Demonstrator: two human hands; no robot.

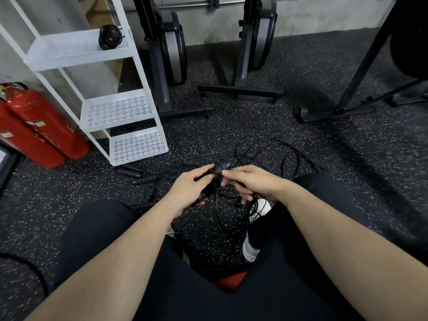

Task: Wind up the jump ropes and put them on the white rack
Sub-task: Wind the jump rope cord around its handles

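Head view, centre frame: left hand (190,188) gripping black jump rope handles (209,189), right hand (252,181) pinching thin cord (266,156) trailing over speckled floor (324,158). More handles (139,179) lying left of hands. Coiled rope (110,37) on white rack (97,72), upper left.

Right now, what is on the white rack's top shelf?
One wound black jump rope sits on the white rack's top shelf, near its right end. The shelf's left part is cut off by the frame.

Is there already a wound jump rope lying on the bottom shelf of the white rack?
No, the bottom shelf of the white rack holds nothing; the one wound jump rope sits on the top shelf.
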